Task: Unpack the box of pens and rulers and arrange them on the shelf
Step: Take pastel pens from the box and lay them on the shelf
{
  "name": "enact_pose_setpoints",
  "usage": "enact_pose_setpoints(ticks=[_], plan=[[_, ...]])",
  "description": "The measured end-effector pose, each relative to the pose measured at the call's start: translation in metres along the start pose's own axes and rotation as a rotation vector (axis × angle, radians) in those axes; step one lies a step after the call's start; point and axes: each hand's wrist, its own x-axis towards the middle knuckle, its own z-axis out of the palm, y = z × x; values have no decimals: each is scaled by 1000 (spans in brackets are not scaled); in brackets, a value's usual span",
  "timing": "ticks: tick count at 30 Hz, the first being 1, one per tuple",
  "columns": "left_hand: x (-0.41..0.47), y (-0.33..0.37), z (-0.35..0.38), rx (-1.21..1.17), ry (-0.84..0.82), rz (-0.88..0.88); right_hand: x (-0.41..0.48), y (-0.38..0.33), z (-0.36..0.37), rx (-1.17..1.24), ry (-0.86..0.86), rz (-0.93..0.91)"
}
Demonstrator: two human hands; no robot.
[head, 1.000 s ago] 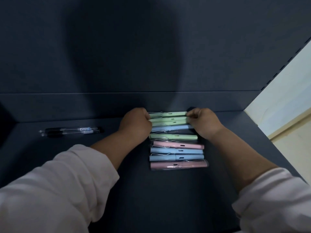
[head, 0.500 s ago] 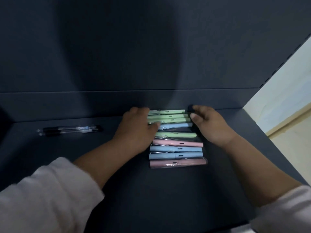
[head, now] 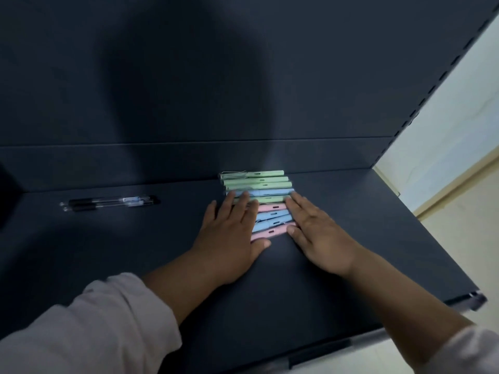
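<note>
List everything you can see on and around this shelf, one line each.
pastel pens: nine visible (four green, three blue, two pink), side by side in a row from the back of the shelf forward
clear pens: apparently two, clear with black grips, together at the back left
shelf: one, dark blue-grey, bears all the pens
back panel: one, dark blue-grey, behind the shelf
wall: pale, right of the shelf
sleeves: two, white, bottom corners
left hand: flat, fingers straight, at the left ends of the pastel pens
right hand: flat, fingers straight, at their right ends
</note>
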Motion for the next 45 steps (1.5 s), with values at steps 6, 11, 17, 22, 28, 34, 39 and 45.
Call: enact_pose_setpoints(ticks=[6, 11, 17, 22, 28, 34, 39, 45], plan=[[-9, -5, -24, -6, 43, -1, -6, -18, -19, 49, 137, 15], [-30, -28, -83, 128, 127, -38, 12, -72, -51, -1, 238, -85], [-89, -74, -153, 246, 259, -176, 33, -169, -77, -61, 347, -301], [-147, -118, -195, 316, 356, -321, 41, -254, -92, -78, 365, -467], [-235, -185, -243, 350, 335, -479, 42, -353, -103, -87, 351, -619], [-323, -265, -275, 331, 301, -580, 40, -459, -95, -43, 278, -707], [-376, -339, -275, 183, 276, -547, 51, -544, -75, -11, 198, -701], [-389, -413, -259, 41, 163, -478, 82, -610, -58, -211, -77, -401]])
